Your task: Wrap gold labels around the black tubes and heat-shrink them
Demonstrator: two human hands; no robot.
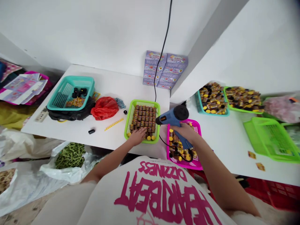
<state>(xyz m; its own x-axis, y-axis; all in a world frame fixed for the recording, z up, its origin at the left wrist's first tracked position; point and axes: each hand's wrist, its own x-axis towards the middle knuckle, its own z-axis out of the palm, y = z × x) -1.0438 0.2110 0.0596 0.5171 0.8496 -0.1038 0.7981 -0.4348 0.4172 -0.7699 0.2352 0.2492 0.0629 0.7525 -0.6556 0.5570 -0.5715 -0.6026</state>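
Observation:
My right hand (pixel 186 131) is wrapped round the handle of a blue and black heat gun (pixel 172 115). Its nozzle points left, at the right side of a lime green basket (pixel 128 125). Rows of small brown-labelled bottles (pixel 143 117) fill that basket, and a few with yellow ends lie along its near edge. My left hand (pixel 138 136) lies over the near rows with its fingers stretched out, touching the bottles. Beneath the heat gun, a pink basket (pixel 199 128) holds loose bottles with yellow and black caps.
A black cable (pixel 167 34) hangs down in front of stacked purple boxes (pixel 165 70). Left on the table are a teal basket (pixel 87 82), a red plastic bag (pixel 104 107), a yellow strip (pixel 114 124) and a black cap (pixel 91 131). At right stand filled baskets and a green basket (pixel 260 137).

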